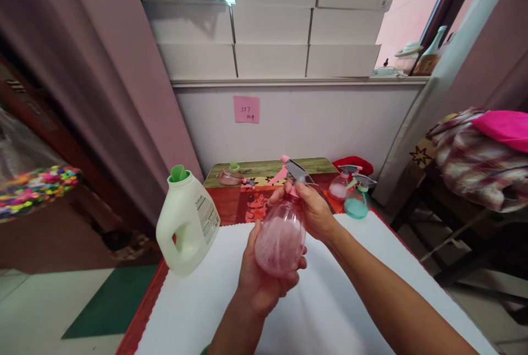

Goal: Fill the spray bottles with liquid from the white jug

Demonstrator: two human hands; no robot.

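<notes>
A clear pink spray bottle (279,244) is held up over the white cloth, tilted slightly, with foamy liquid inside. My left hand (260,288) cups its rounded body from below, fingers wrapped round the far side. At the neck, my right hand (317,211) has its thumb and fingers closed on the pink collar, just under the grey and pink trigger head (293,169). To the left stands a pale green detergent jug (187,228), its mouth showing a bright green inner spout.
Two more spray bottles, one pink (339,187) and one teal (357,206), stand at the table's back right. Another pink spray bottle (231,178) lies on its side at the back left. White boxes (272,27) are stacked on the sill behind.
</notes>
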